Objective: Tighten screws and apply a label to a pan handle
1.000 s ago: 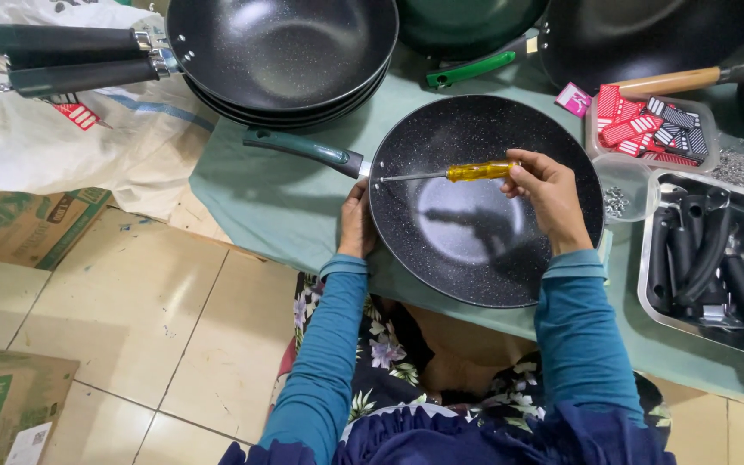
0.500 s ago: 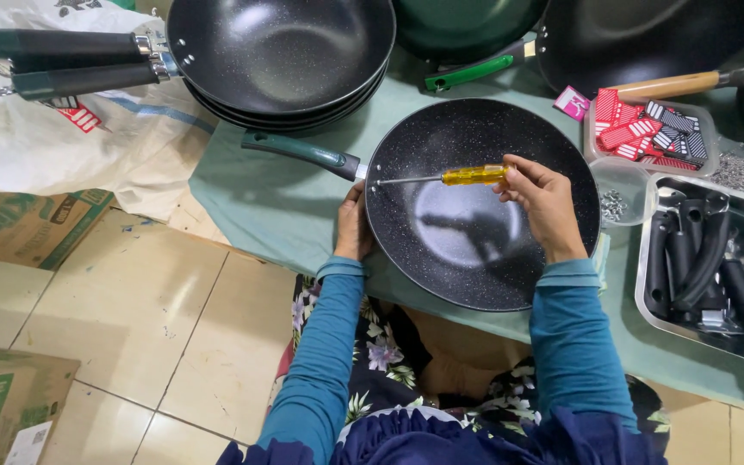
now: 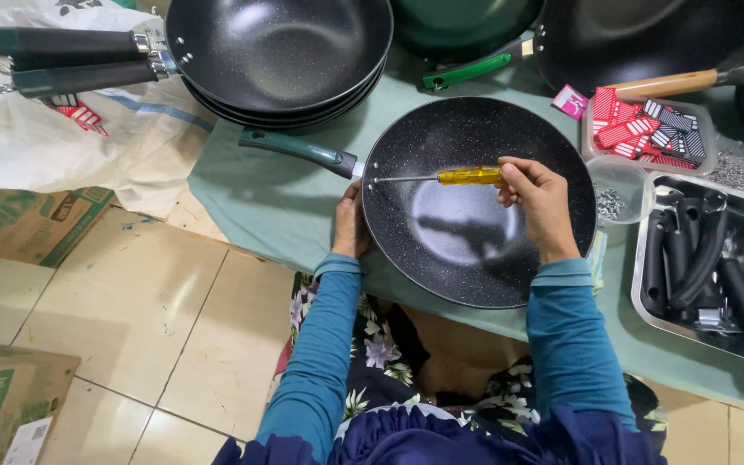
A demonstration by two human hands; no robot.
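Note:
A black speckled frying pan (image 3: 467, 232) lies on the green-covered table (image 3: 260, 198), its dark green handle (image 3: 299, 151) pointing left. My right hand (image 3: 540, 202) grips a screwdriver with a yellow handle (image 3: 468, 176); the metal shaft runs left across the pan to the inner wall where the handle joins. My left hand (image 3: 350, 226) holds the pan's outer rim just below that joint, steadying it.
A stack of black pans (image 3: 282, 52) with long handles stands at the back left. More pans sit behind. A clear tub of red packets (image 3: 647, 129), a small tub of screws (image 3: 613, 202) and a metal tray of black handles (image 3: 708, 258) lie right. Cardboard boxes (image 3: 27, 224) rest on the tiled floor.
Both hands and the screwdriver stay at the handle joint; only a slight shift of the view. The pan has not moved.

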